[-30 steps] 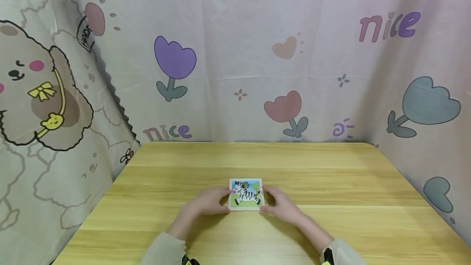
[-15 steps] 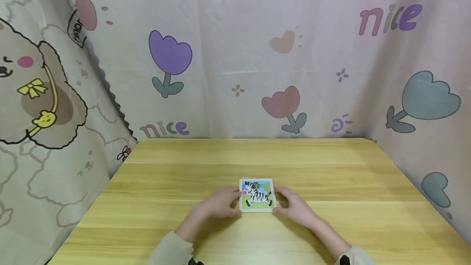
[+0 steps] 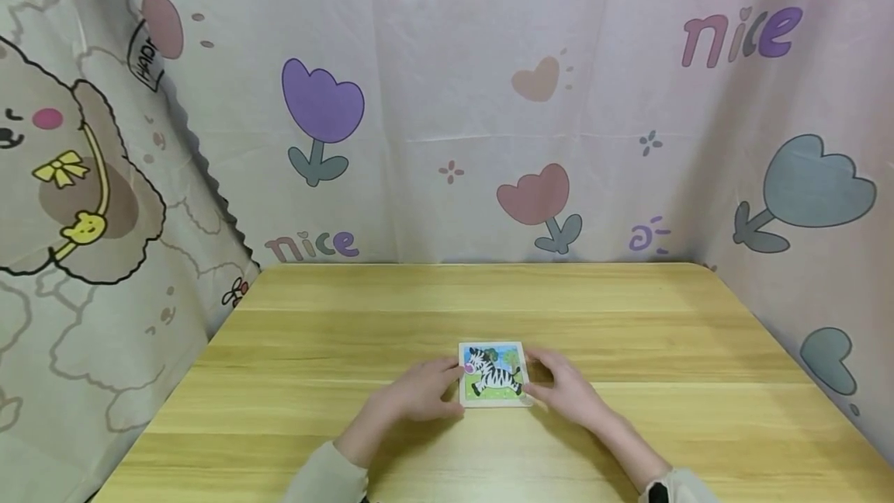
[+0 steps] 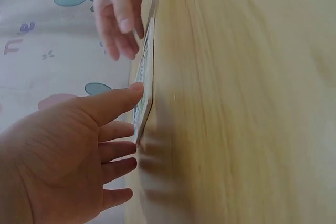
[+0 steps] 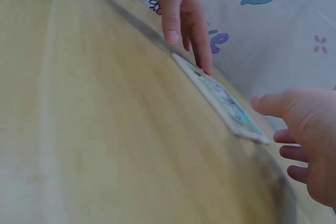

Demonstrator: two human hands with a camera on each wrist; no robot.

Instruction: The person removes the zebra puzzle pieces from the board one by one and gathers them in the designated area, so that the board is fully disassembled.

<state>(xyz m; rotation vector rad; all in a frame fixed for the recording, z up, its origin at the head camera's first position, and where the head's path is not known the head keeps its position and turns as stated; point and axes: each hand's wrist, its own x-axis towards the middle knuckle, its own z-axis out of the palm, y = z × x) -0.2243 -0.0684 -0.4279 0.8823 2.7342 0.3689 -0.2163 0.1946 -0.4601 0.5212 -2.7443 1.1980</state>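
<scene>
A thin square zebra picture board [image 3: 494, 375] with a white border lies on the wooden table, between both hands. In the head view, my left hand [image 3: 427, 390] is at the board's left edge. Its thumb and fingers are spread and fairly straight, and in the left wrist view the thumb tip overlaps the board's [image 4: 147, 90] near edge. My right hand [image 3: 569, 390] is beside the right edge. The right wrist view shows that hand [image 5: 310, 140] relaxed, its thumb pointing toward the board [image 5: 223, 103] with a small gap. Whether the left fingertips press the board is hard to tell.
The wood-grain table [image 3: 335, 332] reaches back to a printed curtain [image 3: 433, 99] with tulips and lettering. More curtain [image 3: 105, 348] hangs along the left side, and the right side is curtained too.
The zebra picture board has shifted right on the table, with both hands moving along beside it. The head view has also turned slightly. In the last half second the right hand has moved a little rightward.
</scene>
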